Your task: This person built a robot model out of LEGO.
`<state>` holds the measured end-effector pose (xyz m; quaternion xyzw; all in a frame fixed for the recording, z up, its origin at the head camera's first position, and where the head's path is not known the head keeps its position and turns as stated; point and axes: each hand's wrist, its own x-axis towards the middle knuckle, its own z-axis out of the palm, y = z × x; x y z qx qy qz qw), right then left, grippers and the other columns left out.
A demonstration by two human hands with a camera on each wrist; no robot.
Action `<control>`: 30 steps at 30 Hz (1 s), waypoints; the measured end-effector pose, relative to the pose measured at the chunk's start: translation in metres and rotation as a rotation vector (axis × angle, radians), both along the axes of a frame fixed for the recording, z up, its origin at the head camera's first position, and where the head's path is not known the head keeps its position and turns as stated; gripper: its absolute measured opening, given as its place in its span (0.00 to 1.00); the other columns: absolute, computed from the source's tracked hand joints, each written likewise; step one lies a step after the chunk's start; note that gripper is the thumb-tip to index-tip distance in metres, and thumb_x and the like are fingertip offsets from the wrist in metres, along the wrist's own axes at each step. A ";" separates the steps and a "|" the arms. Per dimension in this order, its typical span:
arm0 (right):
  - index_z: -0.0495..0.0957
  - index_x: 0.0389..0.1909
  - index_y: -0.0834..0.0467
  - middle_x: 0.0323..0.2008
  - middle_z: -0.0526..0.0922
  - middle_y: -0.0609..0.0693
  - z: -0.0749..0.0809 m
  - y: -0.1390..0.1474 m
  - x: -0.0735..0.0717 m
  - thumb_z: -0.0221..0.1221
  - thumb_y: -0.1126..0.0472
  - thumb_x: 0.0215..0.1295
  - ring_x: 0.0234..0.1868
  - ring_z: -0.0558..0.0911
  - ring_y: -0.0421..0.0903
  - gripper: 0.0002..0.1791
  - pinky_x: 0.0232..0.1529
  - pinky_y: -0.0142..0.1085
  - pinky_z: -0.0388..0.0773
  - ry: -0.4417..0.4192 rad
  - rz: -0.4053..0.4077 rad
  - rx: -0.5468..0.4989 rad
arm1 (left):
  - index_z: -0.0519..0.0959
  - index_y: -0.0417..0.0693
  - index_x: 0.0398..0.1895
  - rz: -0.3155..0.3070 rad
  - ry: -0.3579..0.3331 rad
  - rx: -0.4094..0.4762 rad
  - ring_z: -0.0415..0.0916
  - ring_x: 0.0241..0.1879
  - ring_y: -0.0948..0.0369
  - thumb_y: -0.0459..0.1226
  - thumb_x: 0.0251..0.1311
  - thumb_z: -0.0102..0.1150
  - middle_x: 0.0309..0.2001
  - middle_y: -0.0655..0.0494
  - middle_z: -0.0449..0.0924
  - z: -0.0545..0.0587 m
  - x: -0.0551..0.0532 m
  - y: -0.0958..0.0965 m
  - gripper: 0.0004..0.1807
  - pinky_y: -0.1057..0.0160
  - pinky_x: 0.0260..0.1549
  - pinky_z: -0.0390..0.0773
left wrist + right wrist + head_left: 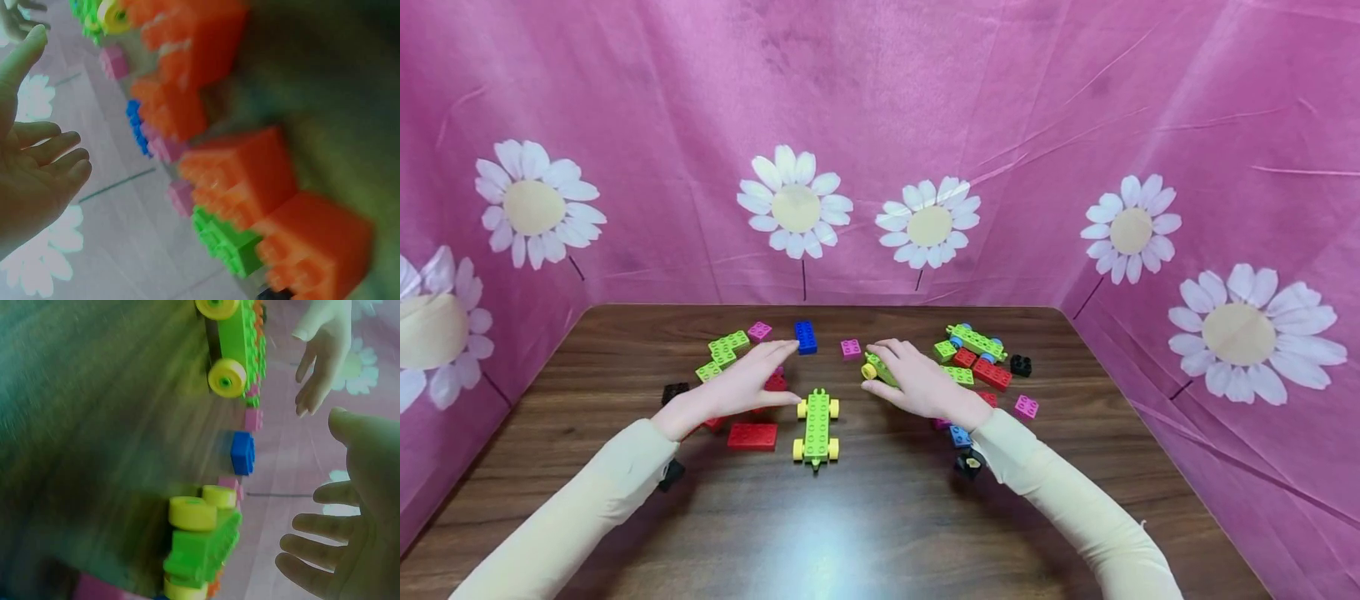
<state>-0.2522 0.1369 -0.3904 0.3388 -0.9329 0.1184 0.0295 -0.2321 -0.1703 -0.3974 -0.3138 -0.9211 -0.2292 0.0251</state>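
Observation:
My left hand (737, 385) hovers over the left group of bricks, fingers extended and nothing held. Just right of its thumb stands a lime-green toy car base (816, 427) with yellow wheels. A flat red brick (752, 436) lies below that hand, and more red bricks (240, 175) show in the left wrist view. Opposite, my right hand (917, 383) also has its fingers spread and holds nothing. It partly hides a second green car base (880, 367) with yellow wheels; in the right wrist view, this base (203, 547) stands apart from the fingers.
Toward the back lie a blue brick (806, 337) and pink bricks (850, 348). Joined lime bricks (724, 353) are at the left. At the right are a green base with blue wheels (976, 342), a red brick (992, 374) and a black brick (1021, 365).

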 end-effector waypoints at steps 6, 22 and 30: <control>0.67 0.70 0.56 0.66 0.73 0.54 -0.009 -0.008 0.009 0.53 0.37 0.70 0.66 0.73 0.50 0.36 0.65 0.45 0.76 -0.031 0.032 0.033 | 0.64 0.27 0.68 -0.018 -0.060 0.003 0.66 0.67 0.37 0.48 0.58 0.69 0.66 0.32 0.70 -0.014 0.014 0.002 0.43 0.38 0.66 0.66; 0.71 0.65 0.58 0.58 0.79 0.51 -0.033 -0.033 0.017 0.53 0.41 0.72 0.58 0.78 0.45 0.31 0.62 0.40 0.77 -0.074 0.151 0.014 | 0.78 0.32 0.53 -0.006 -0.059 0.014 0.82 0.48 0.50 0.39 0.62 0.65 0.48 0.42 0.84 -0.028 0.022 0.011 0.22 0.50 0.48 0.82; 0.75 0.60 0.58 0.53 0.83 0.51 -0.038 -0.043 0.014 0.56 0.48 0.72 0.54 0.81 0.44 0.23 0.57 0.38 0.80 -0.117 0.142 -0.006 | 0.81 0.34 0.47 0.012 -0.038 0.019 0.82 0.40 0.56 0.34 0.59 0.66 0.41 0.46 0.86 -0.027 0.021 0.016 0.15 0.55 0.42 0.83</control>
